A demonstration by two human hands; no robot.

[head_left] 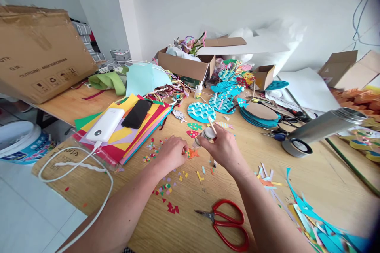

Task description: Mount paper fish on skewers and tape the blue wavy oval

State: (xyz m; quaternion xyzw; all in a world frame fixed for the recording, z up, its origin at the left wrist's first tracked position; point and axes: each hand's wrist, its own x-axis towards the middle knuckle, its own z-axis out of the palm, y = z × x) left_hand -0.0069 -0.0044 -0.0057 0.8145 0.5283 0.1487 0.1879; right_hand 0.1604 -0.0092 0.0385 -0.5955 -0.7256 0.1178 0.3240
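My left hand [174, 152] has its fingers curled together at an orange paper fish [194, 153] on the wooden table; they cover part of the fish. In my right hand [225, 146] is a small clear bottle [198, 141], tilted toward the fish. A thin pale stick [211, 125] sticks up by the same hand; how it is held is hidden. Just beyond lie a green paper fish [194, 126], a red paper fish [192, 134] and a blue wavy-patterned oval [202, 112]. Coloured paper dots [162, 189] and snippets are scattered around my left hand.
Red-handled scissors [228, 221] lie between my forearms. Paper strips [320, 221] are heaped at right, near a steel flask [323, 126]. Coloured sheets [142, 134] carry a phone [137, 113] and a power bank [105, 124] with a white cable. A large carton [41, 51] stands at left.
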